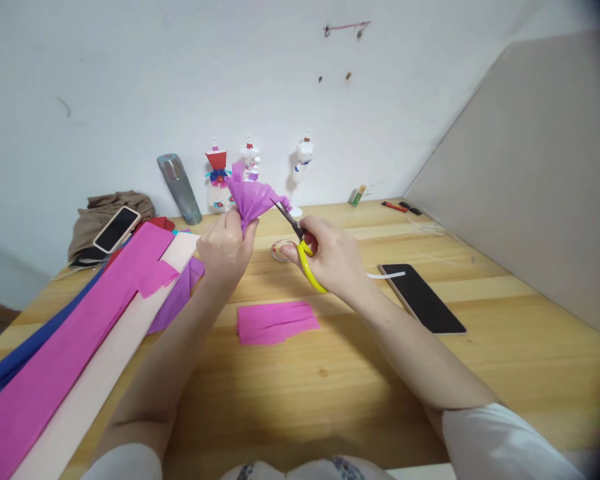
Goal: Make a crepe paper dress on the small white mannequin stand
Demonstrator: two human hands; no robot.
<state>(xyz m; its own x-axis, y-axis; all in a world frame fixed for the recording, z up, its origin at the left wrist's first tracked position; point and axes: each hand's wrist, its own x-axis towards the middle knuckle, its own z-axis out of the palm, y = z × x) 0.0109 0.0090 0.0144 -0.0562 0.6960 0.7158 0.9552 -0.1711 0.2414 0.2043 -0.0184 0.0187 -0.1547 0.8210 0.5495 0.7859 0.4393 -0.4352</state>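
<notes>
My left hand [226, 247] is closed round the gathered lower end of a piece of purple crepe paper [253, 198], which fans out above the fist. My right hand [333, 257] grips a pair of scissors [307, 267] with yellow handles and dark blades. The blade tips point up and left, at the right edge of the purple paper; whether they touch it I cannot tell. Below the hands, a pink crepe paper rectangle [279, 323] lies flat on the wooden table [320, 400]. Behind the scissors sits a roll of tape [283, 250], partly hidden by my right thumb.
Long pink [80, 347] and pale crepe strips [105, 363] lie at the left, near a phone [117, 229] on brown cloth [100, 210]. A spray can [179, 189] and several decorated figures stand by the wall. A dark tablet [423, 298] lies right, a glue stick [359, 195] behind.
</notes>
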